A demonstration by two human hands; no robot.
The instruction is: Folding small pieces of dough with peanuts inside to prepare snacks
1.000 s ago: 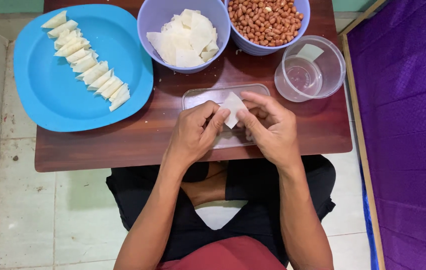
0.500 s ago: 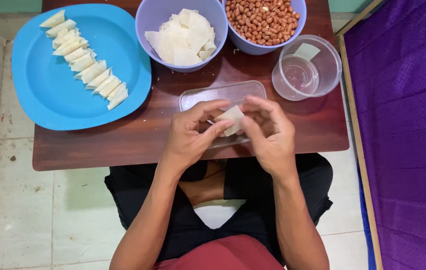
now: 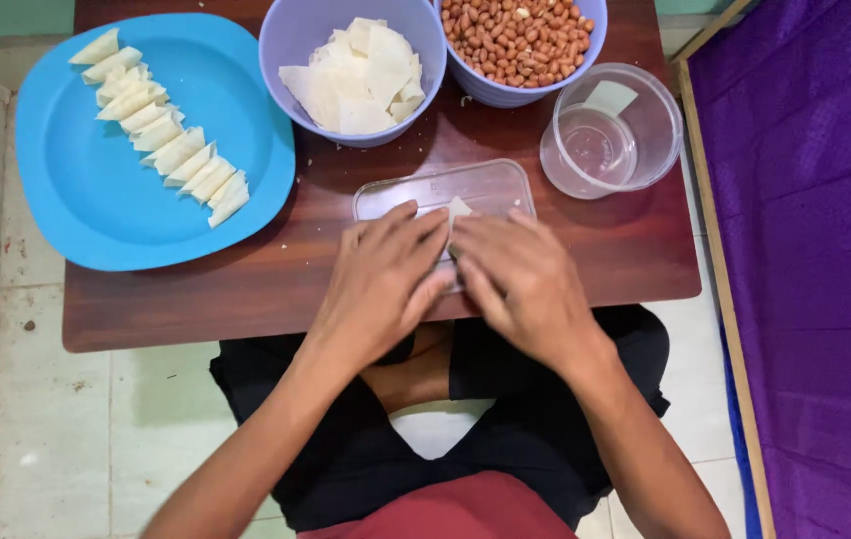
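My left hand [image 3: 385, 274] and my right hand [image 3: 520, 274] lie flat side by side on a clear rectangular lid [image 3: 490, 185] on the brown table [image 3: 196, 299]. Between their fingertips a small white dough wrapper [image 3: 458, 209] shows; most of it is hidden under the fingers. Both hands press on it, fingers close together. A lilac bowl [image 3: 290, 35] with white wrapper squares [image 3: 355, 75] stands just beyond the lid. A second lilac bowl of peanuts [image 3: 520, 35] stands to its right.
A blue plate [image 3: 96, 190] at the left holds a row of several folded white pastries [image 3: 161, 145]. A clear round container [image 3: 610, 130] with a wrapper scrap stands at the right. A purple cloth [image 3: 815, 250] lies beside the table. Tiled floor is at the left.
The wrapper was held up between the fingers of both hands; now both hands have come down flat onto the clear lid and cover most of it.
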